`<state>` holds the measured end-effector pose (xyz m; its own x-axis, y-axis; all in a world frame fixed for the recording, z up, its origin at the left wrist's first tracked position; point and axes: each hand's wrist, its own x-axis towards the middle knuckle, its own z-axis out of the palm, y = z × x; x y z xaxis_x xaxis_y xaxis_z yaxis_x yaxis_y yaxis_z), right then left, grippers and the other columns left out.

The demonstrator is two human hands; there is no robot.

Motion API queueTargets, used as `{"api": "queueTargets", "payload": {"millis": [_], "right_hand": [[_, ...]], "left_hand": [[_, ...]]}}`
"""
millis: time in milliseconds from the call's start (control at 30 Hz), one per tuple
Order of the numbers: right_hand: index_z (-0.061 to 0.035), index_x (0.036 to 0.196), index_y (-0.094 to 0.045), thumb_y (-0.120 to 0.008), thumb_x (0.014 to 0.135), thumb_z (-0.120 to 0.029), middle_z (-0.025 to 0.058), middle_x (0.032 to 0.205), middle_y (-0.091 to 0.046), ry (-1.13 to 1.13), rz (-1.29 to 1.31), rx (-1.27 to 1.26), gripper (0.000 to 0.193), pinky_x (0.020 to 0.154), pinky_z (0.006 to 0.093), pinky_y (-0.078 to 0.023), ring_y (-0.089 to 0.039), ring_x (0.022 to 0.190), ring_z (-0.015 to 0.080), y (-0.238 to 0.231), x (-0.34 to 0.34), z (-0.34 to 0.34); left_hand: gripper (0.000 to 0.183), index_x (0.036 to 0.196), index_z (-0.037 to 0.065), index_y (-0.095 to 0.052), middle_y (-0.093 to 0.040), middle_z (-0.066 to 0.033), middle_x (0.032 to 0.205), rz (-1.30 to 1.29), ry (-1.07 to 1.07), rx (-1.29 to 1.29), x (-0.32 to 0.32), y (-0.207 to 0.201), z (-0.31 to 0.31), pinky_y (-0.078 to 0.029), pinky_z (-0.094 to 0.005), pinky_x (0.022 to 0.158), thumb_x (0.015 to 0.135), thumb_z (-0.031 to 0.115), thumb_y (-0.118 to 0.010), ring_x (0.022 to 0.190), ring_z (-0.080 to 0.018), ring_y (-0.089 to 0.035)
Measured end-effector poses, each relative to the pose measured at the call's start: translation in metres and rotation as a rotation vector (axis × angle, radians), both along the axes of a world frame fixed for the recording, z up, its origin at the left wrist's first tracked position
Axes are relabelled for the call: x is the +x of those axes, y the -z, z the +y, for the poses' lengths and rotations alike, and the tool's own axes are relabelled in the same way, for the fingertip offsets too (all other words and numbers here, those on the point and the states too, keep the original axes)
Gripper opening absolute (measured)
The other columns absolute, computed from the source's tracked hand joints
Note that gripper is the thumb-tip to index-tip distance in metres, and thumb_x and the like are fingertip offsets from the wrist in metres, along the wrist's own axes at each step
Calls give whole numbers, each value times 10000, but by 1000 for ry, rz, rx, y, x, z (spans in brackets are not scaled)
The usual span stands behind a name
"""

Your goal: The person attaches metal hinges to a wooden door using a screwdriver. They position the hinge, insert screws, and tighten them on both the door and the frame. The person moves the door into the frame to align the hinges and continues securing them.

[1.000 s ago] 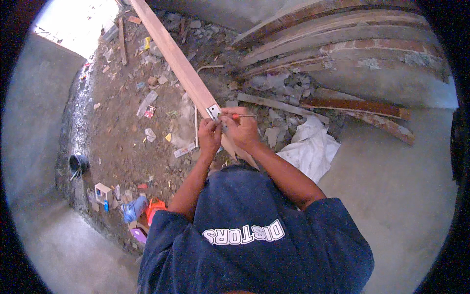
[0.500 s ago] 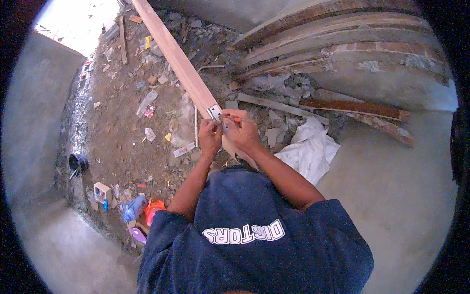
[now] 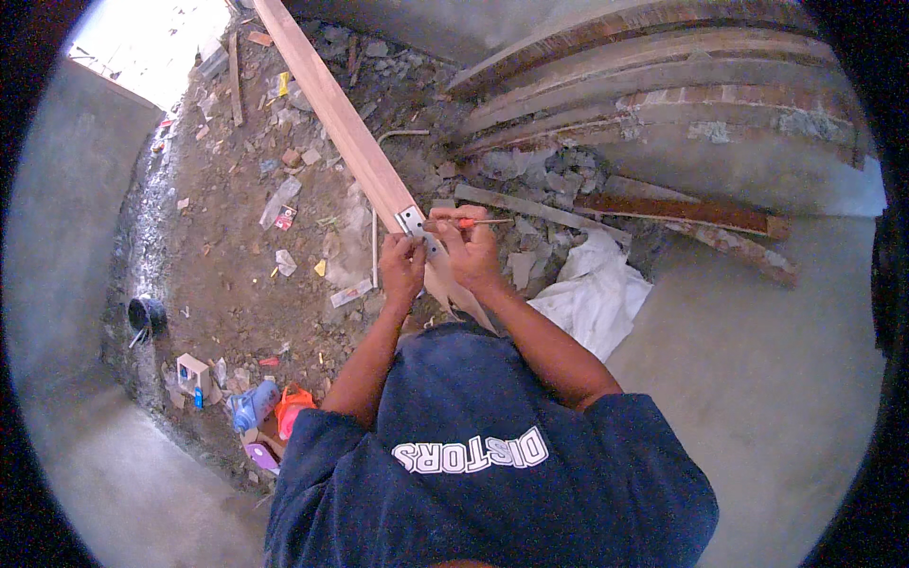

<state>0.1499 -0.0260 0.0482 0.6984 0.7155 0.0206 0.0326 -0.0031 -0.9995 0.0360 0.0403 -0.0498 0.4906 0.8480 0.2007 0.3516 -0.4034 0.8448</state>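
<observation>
A long pale-brown wooden plank runs from the far left down toward my body. On its near part sits a silver metal hinge with dark holes. My left hand is closed at the hinge's left edge, its fingertips pinched together; whatever is between them is too small to make out. Across the plank, my right hand grips a slim screwdriver with an orange-red part, its thin shaft pointing right, away from the hinge. The right fingertips are close to the hinge and hide part of it.
Rubble and litter cover the dirt floor. Concrete steps rise at the far right, with loose boards below them. A white sack lies to the right. At the lower left are a blue jug, an orange bag and a black pipe end.
The screwdriver has turned in my right hand, so its shaft now shows sticking out to the right. My left hand stays at the hinge.
</observation>
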Motion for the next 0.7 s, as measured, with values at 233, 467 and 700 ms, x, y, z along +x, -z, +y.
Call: {"api": "queueTargets", "payload": {"millis": [233,467,700], "right_hand": [[-40,1121,-590,-650,963,-60,131,1042,-713,-100,-251,-241,170,795,331,-574,-712,947,175,11,3,-6],[-46,1129,-599,-638,972,-72,136,1039,-716,-114,-278,-170,164,823,331,-567,-713,942,178,13,-1,-6],[-5,1130,-553,-575,1012,-72,133,1060,-702,-49,-66,-34,138,842,347,-584,-716,930,202,3,6,-12]], "left_hand": [[78,899,53,-693,-591,-111,872,28,30,14,-1,3,3,-498,-399,708,830,75,-725,807,-273,-603],[89,923,53,-702,-596,-111,897,65,24,-18,-3,2,-2,-505,-389,711,842,86,-717,804,-265,-608],[244,1042,64,-710,-594,-94,935,46,60,0,-6,1,3,-513,-347,665,813,112,-779,791,-217,-615]]}}
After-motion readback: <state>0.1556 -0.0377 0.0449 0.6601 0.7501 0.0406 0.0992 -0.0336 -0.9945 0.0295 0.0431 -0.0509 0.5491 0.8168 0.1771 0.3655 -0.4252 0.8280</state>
